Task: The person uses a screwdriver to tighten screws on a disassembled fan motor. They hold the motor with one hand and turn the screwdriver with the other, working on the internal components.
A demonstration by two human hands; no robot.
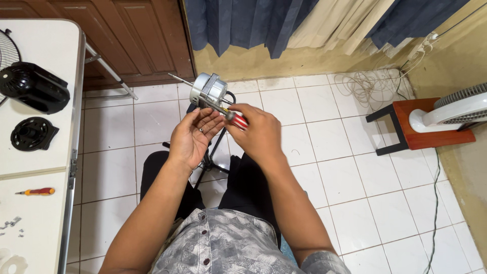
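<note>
Gripping a red-handled screwdriver (pixel 234 118), the right hand (pixel 258 133) has its fingers closed round the handle, the metal shaft angled up and left onto a silver fan motor (pixel 208 91). The left hand (pixel 195 137) lies open, palm up and fingers spread, just below the motor with nothing clamped; a ring shows on one finger. The motor is a round, ribbed metal housing with a thin bare spindle jutting left, mounted on a black stand (pixel 209 161) over the white tiled floor (pixel 335 167); the hands hide its lower part and the stand's top. On the white desk (pixel 40 152) at left: black plastic fan housing (pixel 33 86), black round cap (pixel 33 133), wire grille cut off by the frame edge, a second screwdriver (pixel 36 192) with orange-red handle, and small metal bits too small to identify. At right: a white fan (pixel 456 109) on a red wooden stool (pixel 421 127), partly cropped, with coiled cable (pixel 365 86) near the wall.
</note>
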